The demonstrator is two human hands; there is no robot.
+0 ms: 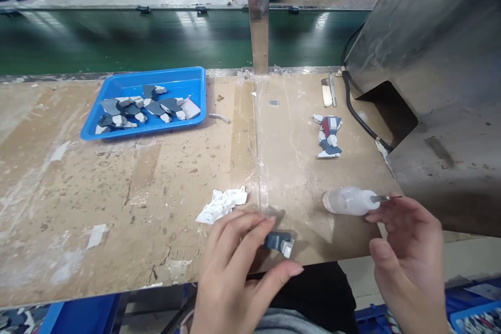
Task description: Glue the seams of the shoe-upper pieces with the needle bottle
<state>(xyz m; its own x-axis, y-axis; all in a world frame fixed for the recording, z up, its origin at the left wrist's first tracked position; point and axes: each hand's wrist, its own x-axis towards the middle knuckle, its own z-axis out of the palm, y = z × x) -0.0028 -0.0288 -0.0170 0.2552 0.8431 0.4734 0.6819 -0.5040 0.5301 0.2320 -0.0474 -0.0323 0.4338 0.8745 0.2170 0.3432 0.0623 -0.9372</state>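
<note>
My left hand [238,266] is at the table's front edge, thumb and fingers apart. Just beyond its fingertips is a small dark blue-grey and white plastic part [278,241]; whether a finger touches it I cannot tell. A clear squeeze bottle [348,201] with a thin metal needle tip lies on its side at the right. By the needle end, my right hand [409,255] is open, fingers and thumb spread, with the fingertips close to the bottle's neck. Left of the part lies a crumpled white tissue [223,204].
A blue tray [144,133] holds several grey and white parts. Joined parts with a red piece [329,135] and a small blade-like tool [332,90] lie to the right. A metal housing [450,115] with a black cable [360,120] bounds the right side. People sit beyond the green belt [156,42].
</note>
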